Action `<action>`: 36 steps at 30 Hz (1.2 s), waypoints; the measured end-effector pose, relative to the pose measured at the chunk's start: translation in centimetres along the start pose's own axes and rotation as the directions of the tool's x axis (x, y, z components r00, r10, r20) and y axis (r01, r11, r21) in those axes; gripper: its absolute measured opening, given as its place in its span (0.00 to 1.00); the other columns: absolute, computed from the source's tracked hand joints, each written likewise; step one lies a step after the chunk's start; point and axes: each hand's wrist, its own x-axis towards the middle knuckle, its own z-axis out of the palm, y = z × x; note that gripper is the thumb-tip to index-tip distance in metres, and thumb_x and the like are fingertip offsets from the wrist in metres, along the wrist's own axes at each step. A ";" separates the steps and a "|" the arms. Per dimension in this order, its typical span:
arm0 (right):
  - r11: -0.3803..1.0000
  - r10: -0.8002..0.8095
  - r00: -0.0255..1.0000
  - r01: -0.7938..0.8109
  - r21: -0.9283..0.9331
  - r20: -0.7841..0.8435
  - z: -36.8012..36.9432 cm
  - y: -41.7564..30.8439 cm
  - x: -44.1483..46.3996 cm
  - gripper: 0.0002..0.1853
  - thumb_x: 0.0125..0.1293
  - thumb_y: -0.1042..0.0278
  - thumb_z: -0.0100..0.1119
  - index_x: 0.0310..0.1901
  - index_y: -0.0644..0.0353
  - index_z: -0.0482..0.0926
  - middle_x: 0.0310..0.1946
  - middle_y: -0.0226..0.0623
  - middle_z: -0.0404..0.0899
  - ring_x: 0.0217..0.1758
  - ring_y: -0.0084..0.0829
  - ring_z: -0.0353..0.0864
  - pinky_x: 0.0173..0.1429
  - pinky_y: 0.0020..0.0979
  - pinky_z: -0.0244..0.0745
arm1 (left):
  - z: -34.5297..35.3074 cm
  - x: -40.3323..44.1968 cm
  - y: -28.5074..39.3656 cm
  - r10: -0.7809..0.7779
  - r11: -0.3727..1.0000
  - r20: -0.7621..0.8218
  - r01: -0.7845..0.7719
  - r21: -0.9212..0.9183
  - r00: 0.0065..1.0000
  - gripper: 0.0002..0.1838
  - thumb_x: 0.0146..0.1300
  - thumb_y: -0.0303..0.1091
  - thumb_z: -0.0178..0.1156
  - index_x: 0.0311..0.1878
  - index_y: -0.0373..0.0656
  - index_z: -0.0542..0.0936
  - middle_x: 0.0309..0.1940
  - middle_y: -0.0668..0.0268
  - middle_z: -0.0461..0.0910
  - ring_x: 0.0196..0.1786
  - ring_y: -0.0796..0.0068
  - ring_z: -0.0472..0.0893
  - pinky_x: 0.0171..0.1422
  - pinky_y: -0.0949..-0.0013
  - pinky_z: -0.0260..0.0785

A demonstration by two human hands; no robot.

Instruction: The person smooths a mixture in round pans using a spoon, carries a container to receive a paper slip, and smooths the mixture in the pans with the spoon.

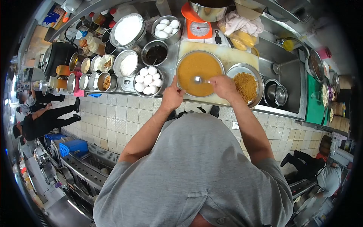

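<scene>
A wide steel bowl [221, 62] of smooth orange-brown liquid [198, 66] stands at the counter's front edge. My left hand [173, 97] holds its front left rim, index finger along the outside and thumb near the front. In my right hand [224, 87], fingers closed round the handle, is a metal spoon [198, 79] with its shiny bowl over the liquid. Just right of this hand sits a steel bowl [231, 69] of coarse golden-brown crumbs [246, 86]. Left of my left hand is a bowl of white eggs [148, 80].
A cutting board [242, 59] lies under the work area. An orange scale [199, 30] stands behind, bowls of white powder [128, 29] to the left. On the right is a sink [289, 62] with nested bowls [280, 95]. Co-workers [49, 117] stand elsewhere in the kitchen.
</scene>
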 end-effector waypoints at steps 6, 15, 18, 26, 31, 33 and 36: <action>0.999 0.003 0.996 -0.007 -0.043 -0.087 -0.9 -0.9 0.4 0.12 0.78 0.59 0.60 0.52 0.44 0.93 0.50 0.42 0.91 0.56 0.51 0.90 0.58 0.54 0.84 | 1.5 -0.3 -0.2 -0.023 0.969 -0.014 0.019 -0.246 1.000 0.55 0.72 0.32 0.70 0.90 0.29 0.42 0.36 0.48 0.93 0.39 0.55 0.94 0.49 0.60 0.85; 0.999 -0.002 0.998 -0.002 -0.051 -0.060 -1.2 0.2 -1.8 0.14 0.79 0.61 0.56 0.52 0.41 0.93 0.53 0.43 0.90 0.56 0.49 0.90 0.60 0.53 0.84 | -0.3 4.4 -2.8 0.052 0.992 -0.168 -0.070 -0.101 0.985 0.47 0.69 0.25 0.68 0.89 0.36 0.58 0.35 0.50 0.92 0.39 0.53 0.93 0.50 0.57 0.84; 0.961 0.239 0.956 -0.258 -0.101 -0.169 -1.7 0.0 -2.2 0.14 0.78 0.62 0.57 0.52 0.42 0.94 0.52 0.44 0.90 0.57 0.49 0.89 0.62 0.53 0.83 | -0.5 2.8 -1.8 -0.019 0.988 -0.104 0.003 -0.152 0.994 0.48 0.70 0.29 0.70 0.89 0.35 0.57 0.38 0.54 0.93 0.40 0.62 0.92 0.51 0.61 0.83; 0.999 0.000 0.984 -0.010 -0.052 -0.178 0.4 0.5 -1.0 0.12 0.76 0.63 0.57 0.49 0.44 0.92 0.50 0.39 0.91 0.54 0.49 0.90 0.57 0.54 0.84 | 0.4 1.3 -1.4 -0.063 0.957 -0.028 0.052 -0.284 0.998 0.50 0.72 0.31 0.73 0.91 0.40 0.54 0.42 0.48 0.92 0.46 0.48 0.92 0.58 0.54 0.82; 0.991 0.097 0.980 -0.111 -0.074 -0.174 -0.2 -0.4 1.8 0.14 0.76 0.63 0.57 0.53 0.42 0.93 0.50 0.40 0.91 0.54 0.50 0.90 0.58 0.53 0.85 | -0.4 1.0 -0.5 -0.065 0.966 -0.007 0.061 -0.251 0.998 0.51 0.73 0.31 0.73 0.91 0.44 0.54 0.41 0.47 0.92 0.46 0.47 0.92 0.58 0.53 0.82; 0.997 0.060 0.949 -0.073 -0.032 -0.311 0.2 -0.3 2.4 0.13 0.77 0.63 0.58 0.52 0.43 0.92 0.50 0.40 0.91 0.54 0.50 0.90 0.58 0.53 0.85 | -0.6 0.7 -0.7 -0.074 0.960 0.004 0.072 -0.269 0.997 0.51 0.73 0.32 0.73 0.92 0.45 0.53 0.41 0.47 0.92 0.46 0.47 0.92 0.58 0.53 0.82; 0.994 -0.090 0.994 0.086 -0.060 -0.057 -0.5 -1.0 3.0 0.13 0.77 0.62 0.58 0.53 0.45 0.92 0.50 0.41 0.91 0.54 0.50 0.90 0.58 0.53 0.85 | -0.5 1.1 -0.8 -0.060 0.967 -0.008 0.056 -0.248 0.998 0.52 0.73 0.32 0.73 0.92 0.46 0.52 0.39 0.47 0.91 0.45 0.47 0.92 0.58 0.52 0.82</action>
